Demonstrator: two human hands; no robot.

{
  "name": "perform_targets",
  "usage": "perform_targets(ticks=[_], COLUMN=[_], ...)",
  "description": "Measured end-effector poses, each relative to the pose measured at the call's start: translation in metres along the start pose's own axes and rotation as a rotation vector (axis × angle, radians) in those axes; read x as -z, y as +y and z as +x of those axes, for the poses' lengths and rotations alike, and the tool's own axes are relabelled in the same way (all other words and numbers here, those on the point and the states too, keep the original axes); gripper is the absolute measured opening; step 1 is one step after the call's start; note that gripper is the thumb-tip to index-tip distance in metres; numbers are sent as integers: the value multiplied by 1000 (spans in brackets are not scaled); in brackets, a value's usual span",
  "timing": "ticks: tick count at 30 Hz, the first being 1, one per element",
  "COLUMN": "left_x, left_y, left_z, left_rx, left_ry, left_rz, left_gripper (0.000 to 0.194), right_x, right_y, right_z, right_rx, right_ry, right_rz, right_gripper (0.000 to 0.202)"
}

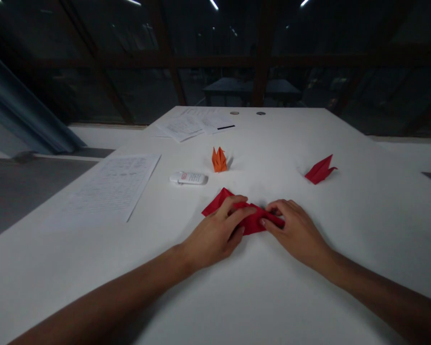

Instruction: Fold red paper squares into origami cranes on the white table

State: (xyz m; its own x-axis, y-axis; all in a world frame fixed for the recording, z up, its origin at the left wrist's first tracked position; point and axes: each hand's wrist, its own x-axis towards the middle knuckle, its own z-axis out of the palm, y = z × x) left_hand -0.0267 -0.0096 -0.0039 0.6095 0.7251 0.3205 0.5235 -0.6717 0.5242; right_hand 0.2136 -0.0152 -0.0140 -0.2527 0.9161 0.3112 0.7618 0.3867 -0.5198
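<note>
A partly folded sheet of red paper lies on the white table in front of me. My left hand rests on its left and middle part, fingers spread over the paper and pressing it down. At the paper's right end, my right hand pinches the edge between thumb and fingers. Beyond the paper stands an orange folded paper figure. A red folded paper crane sits farther to the right.
A white handheld device with buttons lies left of the orange figure. Printed sheets cover the table's left side, with more papers at the far left. Two round inserts are near the far edge of the table.
</note>
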Motion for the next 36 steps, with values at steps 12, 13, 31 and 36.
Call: perform_targets(ticks=[12, 13, 31, 36], left_x=[5, 5, 3, 2], left_y=[3, 3, -5, -3], left_z=[7, 6, 4, 4], left_rx=[-73, -65, -26, 0], left_ry=[-132, -135, -47, -61], left_rz=[80, 76, 69, 91], left_gripper=[18, 18, 18, 21], right_x=[3, 2, 5, 0], right_y=[-14, -13, -2, 2], right_z=[-17, -18, -15, -13], right_rx=[378, 372, 279, 249], right_ry=[-117, -105, 77, -10], right_rz=[-115, -122, -65, -53], right_gripper=[17, 18, 39, 31])
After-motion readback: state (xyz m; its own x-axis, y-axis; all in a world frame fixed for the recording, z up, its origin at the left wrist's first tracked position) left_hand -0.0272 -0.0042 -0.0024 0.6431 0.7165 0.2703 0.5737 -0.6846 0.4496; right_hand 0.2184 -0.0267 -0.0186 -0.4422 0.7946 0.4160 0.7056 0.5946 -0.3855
